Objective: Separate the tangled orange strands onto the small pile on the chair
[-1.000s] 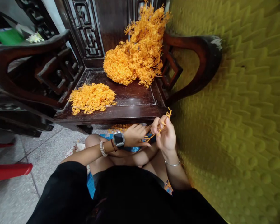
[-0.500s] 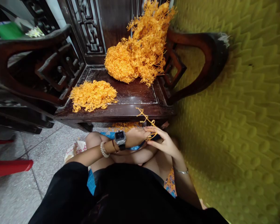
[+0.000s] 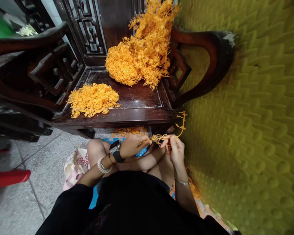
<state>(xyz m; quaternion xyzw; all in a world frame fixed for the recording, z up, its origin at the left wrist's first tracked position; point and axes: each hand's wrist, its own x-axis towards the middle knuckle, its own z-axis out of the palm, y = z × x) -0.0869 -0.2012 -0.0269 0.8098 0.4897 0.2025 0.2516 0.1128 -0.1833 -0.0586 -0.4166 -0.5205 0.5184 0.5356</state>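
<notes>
The left hand (image 3: 132, 145) and right hand (image 3: 176, 150) meet above the person's knees, just in front of the chair seat's front edge. Between them runs an orange sprig (image 3: 159, 138), thin and branched. The left grip is clenched on its near end, fingers curled over it. The right grip pinches it between thumb and fingertips. The free end of the sprig rises up and to the right, past the seat's front right corner, and touches nothing.

A dark watch (image 3: 116, 151) sits on the left wrist, with a bead bracelet (image 3: 101, 166) just behind it. A thin bangle (image 3: 181, 182) circles the right wrist.

On the seat (image 3: 137, 98) lie two heaps of the same orange stuff. The small pile (image 3: 93, 99) lies flat at the front left corner. The big pile (image 3: 142, 55) fills the back right corner and leans up against the carved backrest. The two are well apart, with bare dark wood between them. More orange bits (image 3: 129, 131) lie on the floor under the seat's front edge.

A yellow-green padded wall (image 3: 247, 114) stands close on the right. A red bar (image 3: 7, 178) lies on the tiled floor at far left.
</notes>
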